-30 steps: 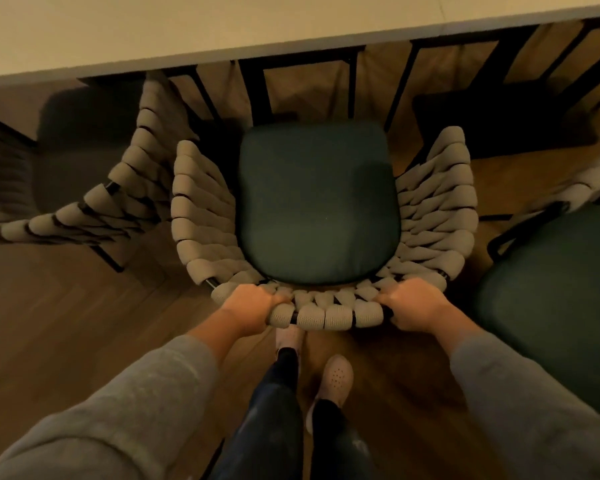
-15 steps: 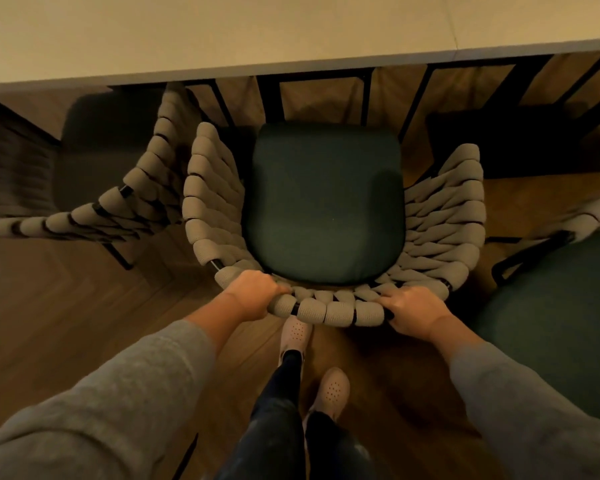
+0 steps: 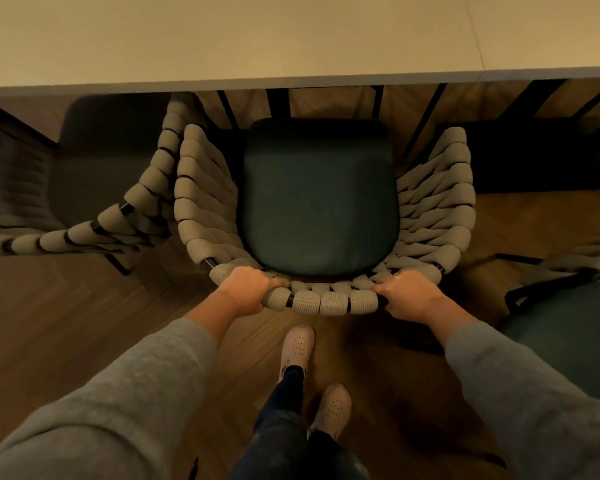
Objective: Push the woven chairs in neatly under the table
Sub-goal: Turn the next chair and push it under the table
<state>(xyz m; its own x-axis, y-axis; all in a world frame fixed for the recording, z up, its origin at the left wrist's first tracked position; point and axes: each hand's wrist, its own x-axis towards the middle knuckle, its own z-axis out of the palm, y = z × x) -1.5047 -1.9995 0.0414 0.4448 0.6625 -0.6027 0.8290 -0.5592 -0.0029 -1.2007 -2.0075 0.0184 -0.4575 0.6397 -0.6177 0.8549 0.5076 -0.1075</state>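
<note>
Shoes (image 3: 297, 344): pale, perforated, on the wood floor (image 3: 66, 323) just behind the chair, one ahead of the other.
Sleeves (image 3: 146, 386): grey, reaching in toward the chair back from both sides.
Right chair (image 3: 568, 341): dark green seat, right of the chair and nearer the camera.
Left grip (image 3: 245, 289): clenched round the woven top rail at the chair's back left corner.
Right grip (image 3: 407, 294): clenched round the same rail at the back right corner.
Chair (image 3: 326, 301): beige woven back and arms, square to the worktop.
Cushion (image 3: 317, 199): dark green, all of it showing, its front edge near the worktop edge.
Left chair (image 3: 142, 199): woven arm just beside the chair's left arm.
Worktop (image 3: 257, 39): pale, beyond the chair, dark frame bars below its edge.
</note>
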